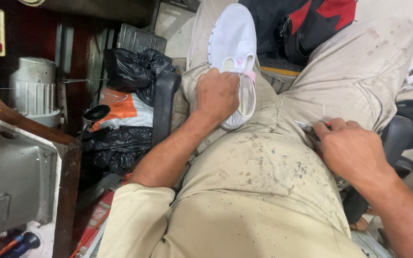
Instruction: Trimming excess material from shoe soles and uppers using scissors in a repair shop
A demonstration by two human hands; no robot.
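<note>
left hand (217,94) gripping white shoe (233,45) | right hand (349,147) pinching scissors (308,127)

Single head-worn camera, looking steeply down, close over the person's lap (264,191), floor at the edges.
</note>
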